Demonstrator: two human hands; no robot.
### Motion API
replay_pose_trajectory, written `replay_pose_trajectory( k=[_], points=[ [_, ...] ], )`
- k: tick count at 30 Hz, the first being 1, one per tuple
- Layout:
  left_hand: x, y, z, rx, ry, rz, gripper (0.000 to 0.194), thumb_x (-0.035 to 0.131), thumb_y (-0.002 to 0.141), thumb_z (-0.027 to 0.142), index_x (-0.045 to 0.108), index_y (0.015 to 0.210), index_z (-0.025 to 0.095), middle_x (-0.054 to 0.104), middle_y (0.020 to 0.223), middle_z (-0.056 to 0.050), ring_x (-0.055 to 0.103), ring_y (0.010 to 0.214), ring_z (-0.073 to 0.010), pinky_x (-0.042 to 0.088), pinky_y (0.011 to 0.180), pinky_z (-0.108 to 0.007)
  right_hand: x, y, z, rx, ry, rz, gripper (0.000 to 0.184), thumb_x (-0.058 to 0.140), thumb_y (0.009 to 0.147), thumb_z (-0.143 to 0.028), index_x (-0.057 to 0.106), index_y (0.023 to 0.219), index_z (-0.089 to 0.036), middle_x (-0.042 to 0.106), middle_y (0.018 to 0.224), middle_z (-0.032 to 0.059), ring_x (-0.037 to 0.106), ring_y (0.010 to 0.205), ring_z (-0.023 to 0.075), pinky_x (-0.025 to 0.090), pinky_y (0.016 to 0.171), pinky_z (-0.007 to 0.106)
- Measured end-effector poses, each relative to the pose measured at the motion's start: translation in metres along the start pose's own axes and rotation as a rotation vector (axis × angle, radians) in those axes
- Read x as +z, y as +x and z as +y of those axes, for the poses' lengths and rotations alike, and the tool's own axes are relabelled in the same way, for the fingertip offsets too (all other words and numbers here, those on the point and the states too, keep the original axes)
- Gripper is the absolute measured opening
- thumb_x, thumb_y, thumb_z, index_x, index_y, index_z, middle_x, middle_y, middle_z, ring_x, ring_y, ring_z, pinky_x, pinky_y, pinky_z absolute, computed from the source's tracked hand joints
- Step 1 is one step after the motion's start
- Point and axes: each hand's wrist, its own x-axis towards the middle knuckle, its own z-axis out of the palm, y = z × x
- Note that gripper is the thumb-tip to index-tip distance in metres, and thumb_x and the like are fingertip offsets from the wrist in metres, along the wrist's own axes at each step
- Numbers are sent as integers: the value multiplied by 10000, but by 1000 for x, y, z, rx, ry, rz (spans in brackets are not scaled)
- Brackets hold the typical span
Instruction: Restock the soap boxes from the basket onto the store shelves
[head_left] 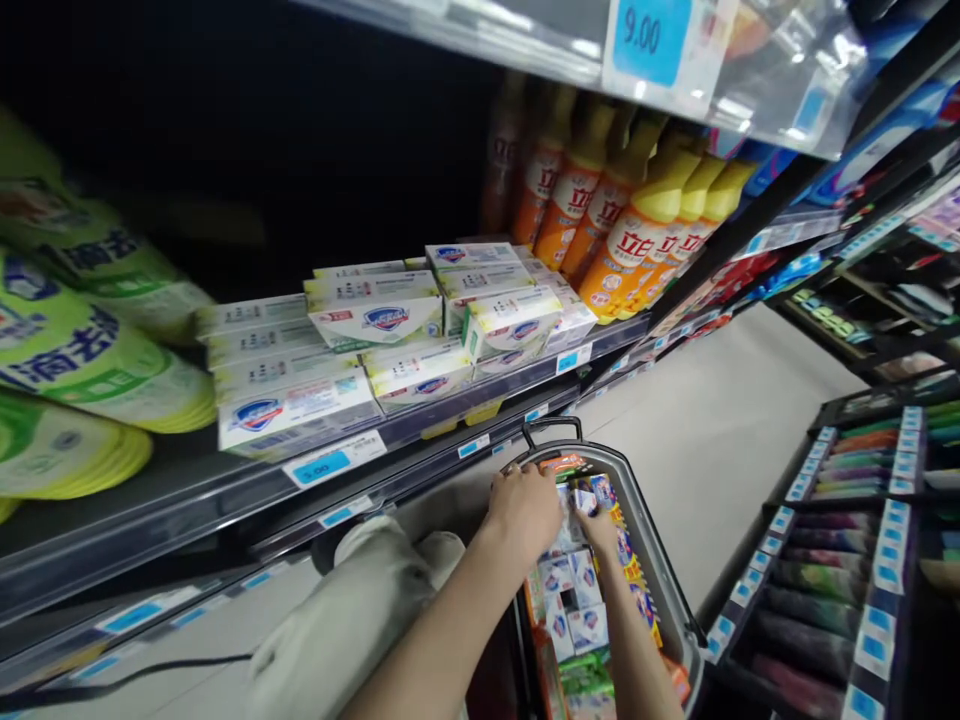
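Note:
Both my hands reach down into a grey shopping basket (679,590) on the floor, packed with boxed goods. My right hand (598,528) closes on a small white soap box (585,500) near the basket's far end. Beside it, my left hand (527,512) is curled, knuckles up, over the far left part of the basket; what its fingers grip is hidden. Several white soap boxes (587,628) lie below my hands. Colourful packs (643,605) line the right side, and green packs (585,675) lie toward me.
On the shelf (420,425) to the left, soap boxes (386,315) are stacked between green bottles (82,340) and orange bottles (634,245). A black handle (551,425) stands at the basket's far end. Another rack (817,570) with packets stands right of the pale floor (750,400).

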Motion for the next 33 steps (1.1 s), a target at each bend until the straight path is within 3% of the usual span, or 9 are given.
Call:
replay_pose_trajectory(
  k=[5,9,13,21,24,29,33],
  points=[
    [-3,3,0,-12,-9,-7,415,506,928,353,525,1261,107,564,1223,-144,506,1186,-301,420,985,-441,23,10,-12,26,-156,-38,612,612,760,-467,514,1205,-59,645,1147,221,628,1074,304,469,853,340],
    [-1,8,0,-48,-11,-20,391,491,933,321,511,1267,120,558,1220,-137,498,1179,-300,418,968,-448,43,15,-18,-53,-272,1,503,611,790,-387,530,1171,-69,630,1154,216,636,1052,299,475,841,335],
    [1,12,0,-71,-31,-57,413,507,925,336,497,1283,131,537,1240,-141,482,1191,-307,391,986,-461,59,23,-20,-46,-346,26,460,566,831,-378,542,1144,-42,636,1088,234,651,999,307,483,825,359],
    [3,14,8,-110,-37,-121,438,477,930,282,475,1337,122,527,1248,-151,452,1211,-327,357,1008,-498,71,27,-16,-97,-359,96,483,462,869,-254,453,1298,-32,575,1194,228,609,1047,278,442,895,329],
    [22,14,15,-62,-49,-156,456,520,898,304,509,1316,121,538,1249,-163,463,1191,-350,355,992,-533,73,25,-17,-104,-356,120,524,471,866,-277,431,1343,-63,568,1208,223,575,1081,304,433,901,356],
    [79,21,29,65,-71,-180,496,592,801,340,581,1245,121,573,1203,-211,484,1152,-400,356,944,-603,75,17,-28,-88,-381,167,544,454,876,-310,416,1379,-106,510,1283,224,536,1100,339,437,866,403],
    [114,29,36,111,-80,-246,569,616,749,359,588,1269,130,580,1205,-226,486,1160,-412,371,930,-609,62,4,-39,-87,-351,180,566,465,876,-373,419,1370,-100,494,1290,252,515,1134,345,432,872,433]
  ],
)
